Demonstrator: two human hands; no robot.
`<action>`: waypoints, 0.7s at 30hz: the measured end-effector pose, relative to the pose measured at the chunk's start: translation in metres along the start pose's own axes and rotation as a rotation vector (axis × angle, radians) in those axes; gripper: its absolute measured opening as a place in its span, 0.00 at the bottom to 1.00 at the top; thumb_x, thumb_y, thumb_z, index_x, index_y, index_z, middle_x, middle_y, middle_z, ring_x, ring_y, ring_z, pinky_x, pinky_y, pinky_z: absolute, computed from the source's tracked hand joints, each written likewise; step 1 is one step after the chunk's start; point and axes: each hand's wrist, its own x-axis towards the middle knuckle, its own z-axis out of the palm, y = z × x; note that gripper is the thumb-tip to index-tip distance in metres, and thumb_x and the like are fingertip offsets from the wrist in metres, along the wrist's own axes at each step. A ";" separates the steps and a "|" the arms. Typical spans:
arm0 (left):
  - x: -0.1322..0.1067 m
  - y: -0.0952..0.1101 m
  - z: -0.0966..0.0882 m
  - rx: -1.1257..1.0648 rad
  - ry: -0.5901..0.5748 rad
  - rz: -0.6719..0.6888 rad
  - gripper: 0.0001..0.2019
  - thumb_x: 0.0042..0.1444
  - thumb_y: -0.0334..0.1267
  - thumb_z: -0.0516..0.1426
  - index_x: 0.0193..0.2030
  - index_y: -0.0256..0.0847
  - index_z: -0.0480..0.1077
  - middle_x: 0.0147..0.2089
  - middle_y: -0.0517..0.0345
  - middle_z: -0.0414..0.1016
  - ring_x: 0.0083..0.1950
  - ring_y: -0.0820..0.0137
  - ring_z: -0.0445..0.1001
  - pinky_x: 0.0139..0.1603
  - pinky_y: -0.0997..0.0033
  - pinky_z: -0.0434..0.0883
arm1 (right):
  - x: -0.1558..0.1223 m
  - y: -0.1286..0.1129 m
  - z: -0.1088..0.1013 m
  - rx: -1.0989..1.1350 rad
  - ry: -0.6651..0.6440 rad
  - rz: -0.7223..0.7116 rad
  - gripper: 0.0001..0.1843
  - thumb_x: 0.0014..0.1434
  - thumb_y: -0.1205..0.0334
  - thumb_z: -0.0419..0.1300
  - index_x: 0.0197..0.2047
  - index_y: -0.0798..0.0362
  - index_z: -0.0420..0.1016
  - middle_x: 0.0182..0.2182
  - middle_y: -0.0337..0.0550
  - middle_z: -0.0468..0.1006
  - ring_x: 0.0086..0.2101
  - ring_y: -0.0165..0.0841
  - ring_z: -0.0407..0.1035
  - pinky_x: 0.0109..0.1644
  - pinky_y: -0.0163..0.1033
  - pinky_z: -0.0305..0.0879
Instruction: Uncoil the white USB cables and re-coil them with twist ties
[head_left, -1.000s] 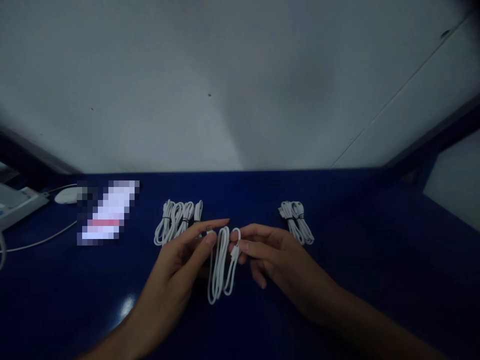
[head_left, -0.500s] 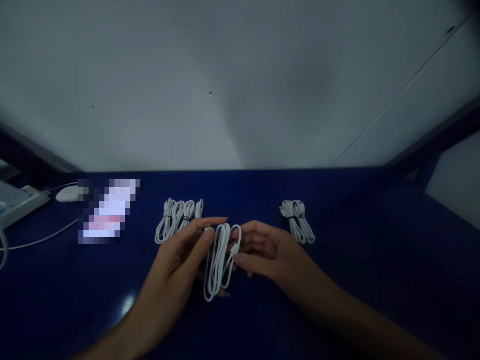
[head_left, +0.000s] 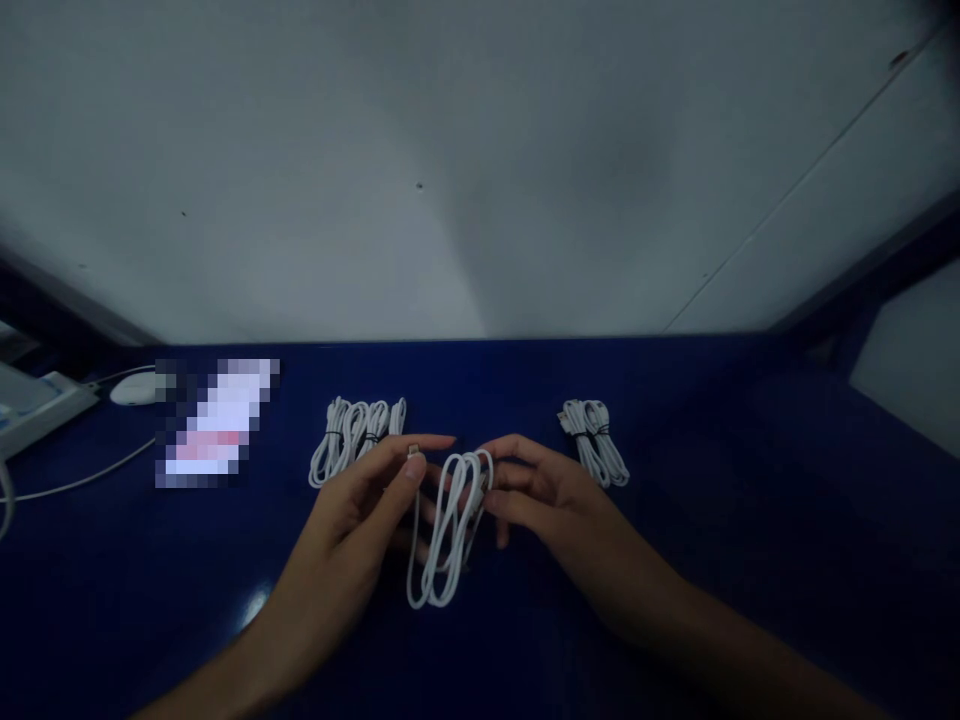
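The left hand is pinching one plug end of a loose white cable between thumb and forefinger, with the forefinger stretching out past the plug towards the right. The right hand is closing its fingers around the top of the cable's loops, just beside the left fingertips, so the cable is sitting between the two hands. Its long loops are hanging down from that grip and trailing towards the person over the blue counter; whether the lowest loop is touching the surface cannot be told.

Behind the left hand, a row of tied cable bundles is lying on the counter, near the knuckles but apart from them. Another tied bundle is lying just beyond the right hand. A white mouse is resting far off to the left.
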 end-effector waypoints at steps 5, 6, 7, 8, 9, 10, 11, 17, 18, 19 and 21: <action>0.005 -0.002 -0.003 -0.113 -0.055 -0.048 0.17 0.75 0.52 0.61 0.63 0.48 0.78 0.47 0.50 0.87 0.46 0.59 0.88 0.46 0.62 0.85 | 0.001 0.005 -0.001 0.012 -0.010 -0.010 0.07 0.74 0.59 0.64 0.54 0.49 0.77 0.40 0.40 0.86 0.34 0.30 0.75 0.42 0.39 0.71; 0.005 -0.002 -0.002 -0.137 -0.068 -0.054 0.17 0.76 0.51 0.60 0.62 0.47 0.78 0.48 0.50 0.87 0.46 0.59 0.88 0.46 0.62 0.85 | 0.001 0.007 -0.002 0.001 0.000 -0.018 0.09 0.74 0.57 0.65 0.55 0.48 0.76 0.40 0.40 0.86 0.34 0.31 0.76 0.41 0.39 0.72; 0.006 -0.002 -0.002 -0.160 -0.078 -0.057 0.16 0.76 0.51 0.60 0.62 0.47 0.78 0.48 0.50 0.87 0.45 0.59 0.88 0.45 0.62 0.85 | 0.001 0.008 -0.002 -0.018 0.027 -0.033 0.12 0.73 0.56 0.66 0.56 0.48 0.75 0.41 0.41 0.85 0.36 0.32 0.77 0.40 0.38 0.72; 0.006 -0.002 -0.002 -0.176 -0.081 -0.060 0.16 0.76 0.51 0.60 0.62 0.47 0.78 0.48 0.50 0.87 0.44 0.60 0.88 0.45 0.62 0.85 | 0.001 0.009 -0.002 -0.044 0.075 -0.058 0.14 0.72 0.55 0.68 0.57 0.47 0.74 0.42 0.40 0.85 0.37 0.33 0.78 0.38 0.38 0.73; 0.005 -0.002 -0.001 -0.187 -0.080 -0.059 0.16 0.76 0.51 0.60 0.62 0.46 0.78 0.48 0.50 0.87 0.43 0.60 0.88 0.44 0.62 0.85 | 0.000 0.010 -0.001 -0.080 0.140 -0.092 0.16 0.70 0.55 0.70 0.56 0.46 0.73 0.43 0.40 0.84 0.38 0.33 0.78 0.37 0.37 0.73; 0.005 -0.002 -0.001 -0.191 -0.075 -0.057 0.16 0.76 0.50 0.60 0.62 0.46 0.78 0.48 0.49 0.87 0.42 0.61 0.88 0.44 0.63 0.85 | -0.001 0.010 -0.001 -0.127 0.206 -0.132 0.16 0.68 0.56 0.72 0.54 0.46 0.74 0.42 0.39 0.82 0.39 0.34 0.78 0.37 0.37 0.73; 0.004 -0.003 -0.001 -0.189 -0.069 -0.055 0.16 0.76 0.50 0.61 0.62 0.46 0.78 0.48 0.49 0.87 0.42 0.61 0.88 0.44 0.63 0.85 | -0.002 0.010 0.000 -0.178 0.259 -0.166 0.14 0.68 0.56 0.72 0.52 0.46 0.75 0.41 0.38 0.81 0.39 0.33 0.77 0.36 0.36 0.74; 0.002 -0.004 -0.002 -0.146 -0.037 -0.029 0.16 0.75 0.50 0.61 0.62 0.46 0.79 0.48 0.49 0.88 0.44 0.60 0.89 0.50 0.62 0.84 | -0.007 0.004 0.007 -0.245 0.214 -0.138 0.08 0.72 0.54 0.66 0.46 0.47 0.85 0.38 0.40 0.84 0.34 0.31 0.76 0.25 0.31 0.65; 0.002 -0.004 -0.001 -0.140 -0.032 -0.016 0.15 0.75 0.49 0.62 0.61 0.46 0.79 0.49 0.49 0.88 0.45 0.60 0.89 0.51 0.63 0.84 | -0.007 0.004 0.007 -0.225 0.199 -0.127 0.08 0.72 0.53 0.66 0.47 0.46 0.85 0.39 0.41 0.84 0.35 0.32 0.77 0.24 0.30 0.65; 0.002 -0.003 -0.001 -0.135 -0.027 -0.003 0.15 0.75 0.49 0.63 0.61 0.46 0.79 0.50 0.49 0.89 0.46 0.60 0.89 0.51 0.63 0.83 | -0.007 0.004 0.008 -0.209 0.197 -0.119 0.09 0.72 0.52 0.67 0.47 0.46 0.85 0.39 0.41 0.85 0.36 0.33 0.78 0.24 0.30 0.66; 0.003 -0.003 0.001 -0.125 -0.015 0.018 0.14 0.74 0.48 0.63 0.60 0.46 0.80 0.51 0.49 0.88 0.48 0.60 0.89 0.52 0.64 0.83 | -0.006 0.004 0.008 -0.198 0.221 -0.105 0.10 0.71 0.51 0.67 0.45 0.48 0.83 0.36 0.41 0.83 0.33 0.32 0.77 0.23 0.29 0.66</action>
